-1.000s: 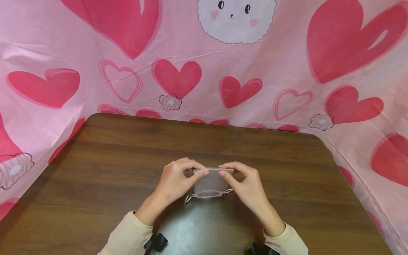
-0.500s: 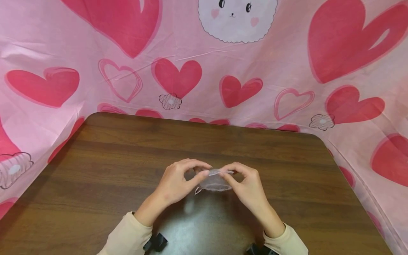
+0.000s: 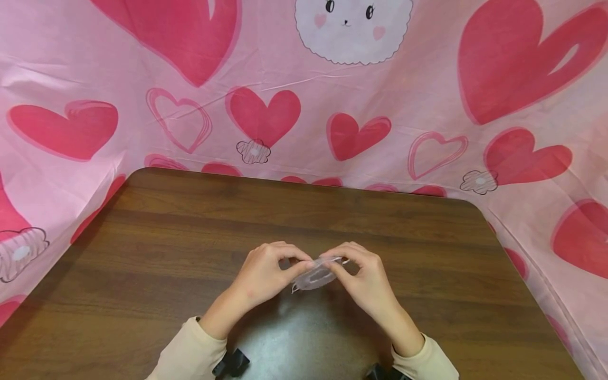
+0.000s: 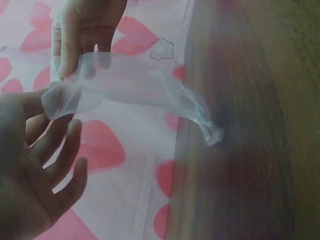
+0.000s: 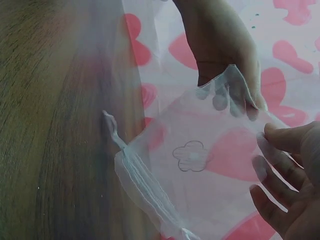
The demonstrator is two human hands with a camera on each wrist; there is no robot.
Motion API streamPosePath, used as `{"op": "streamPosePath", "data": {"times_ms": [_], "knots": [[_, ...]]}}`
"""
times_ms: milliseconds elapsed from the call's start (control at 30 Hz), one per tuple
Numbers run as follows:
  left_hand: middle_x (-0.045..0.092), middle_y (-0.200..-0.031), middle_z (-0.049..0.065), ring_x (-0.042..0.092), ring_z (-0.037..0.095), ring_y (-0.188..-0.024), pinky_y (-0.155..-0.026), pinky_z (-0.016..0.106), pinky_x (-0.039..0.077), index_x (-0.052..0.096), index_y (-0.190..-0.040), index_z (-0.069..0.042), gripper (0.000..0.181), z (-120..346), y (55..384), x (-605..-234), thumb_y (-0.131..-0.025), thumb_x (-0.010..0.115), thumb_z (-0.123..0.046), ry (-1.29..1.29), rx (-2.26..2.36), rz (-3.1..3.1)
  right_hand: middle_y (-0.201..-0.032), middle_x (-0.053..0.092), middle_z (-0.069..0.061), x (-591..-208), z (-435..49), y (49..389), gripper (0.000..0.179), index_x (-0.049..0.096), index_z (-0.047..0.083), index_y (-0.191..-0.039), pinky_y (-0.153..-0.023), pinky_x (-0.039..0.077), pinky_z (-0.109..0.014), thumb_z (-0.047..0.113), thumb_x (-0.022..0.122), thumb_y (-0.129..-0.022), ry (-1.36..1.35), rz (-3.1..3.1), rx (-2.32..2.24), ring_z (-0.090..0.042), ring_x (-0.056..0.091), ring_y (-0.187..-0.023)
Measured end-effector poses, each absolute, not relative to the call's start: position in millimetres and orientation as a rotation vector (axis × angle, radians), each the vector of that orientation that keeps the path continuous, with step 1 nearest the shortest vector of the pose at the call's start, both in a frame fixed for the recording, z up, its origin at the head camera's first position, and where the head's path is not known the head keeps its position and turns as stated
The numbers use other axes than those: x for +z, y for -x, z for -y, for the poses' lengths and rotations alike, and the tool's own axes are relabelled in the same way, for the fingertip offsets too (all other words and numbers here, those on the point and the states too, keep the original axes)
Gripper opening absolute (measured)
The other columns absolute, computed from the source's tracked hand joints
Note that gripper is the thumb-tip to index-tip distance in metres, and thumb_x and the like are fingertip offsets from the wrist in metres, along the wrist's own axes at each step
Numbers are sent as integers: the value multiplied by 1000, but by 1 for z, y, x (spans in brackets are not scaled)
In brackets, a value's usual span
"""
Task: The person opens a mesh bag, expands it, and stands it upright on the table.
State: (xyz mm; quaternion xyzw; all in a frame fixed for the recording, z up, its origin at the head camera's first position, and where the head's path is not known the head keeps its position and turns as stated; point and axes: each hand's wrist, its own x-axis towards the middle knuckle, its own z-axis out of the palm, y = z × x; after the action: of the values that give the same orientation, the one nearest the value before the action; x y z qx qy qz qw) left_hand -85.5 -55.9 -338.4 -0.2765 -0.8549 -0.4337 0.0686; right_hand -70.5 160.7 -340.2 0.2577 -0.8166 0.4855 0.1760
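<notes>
A small sheer white drawstring pouch [image 3: 317,277] hangs between both hands, a little above the table. My left hand [image 3: 266,269] pinches one part of its edge between thumb and fingers. Close beside it, my right hand [image 3: 364,274] pinches the same edge, the fingertips of the two hands nearly meeting. In the right wrist view the pouch [image 5: 200,150] is see-through, with a gathered band and a cord loop [image 5: 114,130] at its lower end. The left wrist view shows the pouch [image 4: 130,82] bowed, its corded end hanging away from the fingers.
The brown wooden table [image 3: 190,221] spreads out on all sides of the hands. A pink cloth [image 3: 313,105] printed with red hearts stands behind and beside it. Black wrist devices [image 3: 233,363] sit under the sleeves.
The left hand has slid along the pouch's edge toward the right hand. The pouch, earlier stretched flat between them, now bunches and tilts, and its corded end has swung.
</notes>
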Motion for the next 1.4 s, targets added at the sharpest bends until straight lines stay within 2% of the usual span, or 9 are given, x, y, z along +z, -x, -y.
{"op": "streamPosePath", "data": {"times_ms": [167, 367, 567, 767, 967, 1100, 1267, 1400], "knots": [[65, -86, -24, 59, 1, -82, -75, 29, 47, 76, -93, -28, 7, 56, 86, -338, -90, 73, -34, 846, -1287, 2634, -89, 72, 4, -339, -161, 72, 23, 76, 9, -95, -80, 47, -25, -7, 79, -78, -698, 2266, 1360, -13, 61, -86], [65, -82, -20, 58, 8, -75, -69, 27, 46, 75, -94, -27, 5, 56, 86, -338, -89, 75, -29, 716, -1311, 2637, -93, 72, 1, -337, -163, 73, 28, 75, 9, -102, -81, 44, -20, -5, 80, -78, -639, 2234, 1328, -17, 59, -86], [66, -80, -20, 58, 5, -71, -65, 28, 47, 74, -94, -25, 7, 55, 86, -337, -91, 73, -31, 552, -1396, 2601, -99, 72, -2, -337, -165, 74, 29, 73, 8, -106, -79, 46, -24, -2, 80, -79, -566, 2226, 1331, -18, 62, -89], [66, -81, -17, 59, 6, -74, -71, 31, 49, 72, -96, -24, 4, 55, 87, -338, -93, 71, -27, 416, -1458, 2578, -98, 71, -4, -339, -164, 74, 26, 73, 9, -105, -78, 47, -25, 0, 80, -81, -505, 2254, 1352, -17, 64, -88], [66, -84, -17, 59, 5, -76, -74, 36, 50, 71, -96, -24, 4, 53, 85, -337, -94, 70, -27, 502, -1477, 2576, -91, 70, 2, -344, -158, 72, 22, 74, 10, -103, -76, 49, -30, 3, 79, -82, -544, 2292, 1377, -12, 64, -83], [67, -88, -20, 59, 3, -78, -74, 33, 51, 72, -94, -27, 2, 51, 82, -337, -93, 71, -28, 596, -1442, 2569, -87, 69, 6, -347, -153, 69, 20, 74, 11, -100, -75, 51, -33, 2, 79, -82, -605, 2298, 1370, -11, 63, -81], [64, -87, -20, 57, 8, -74, -68, 28, 47, 73, -95, -27, 6, 49, 80, -339, -93, 70, -32, 666, -1379, 2573, -86, 69, 5, -347, -150, 66, 14, 75, 11, -94, -74, 50, -28, 3, 78, -83, -625, 2300, 1382, -11, 63, -81], [62, -82, -19, 55, 9, -72, -67, 27, 45, 72, -95, -27, 4, 48, 80, -340, -91, 73, -28, 666, -1361, 2582, -87, 72, 2, -345, -150, 65, 13, 76, 10, -93, -75, 48, -25, 2, 77, -83, -606, 2287, 1404, -12, 64, -82]]}}
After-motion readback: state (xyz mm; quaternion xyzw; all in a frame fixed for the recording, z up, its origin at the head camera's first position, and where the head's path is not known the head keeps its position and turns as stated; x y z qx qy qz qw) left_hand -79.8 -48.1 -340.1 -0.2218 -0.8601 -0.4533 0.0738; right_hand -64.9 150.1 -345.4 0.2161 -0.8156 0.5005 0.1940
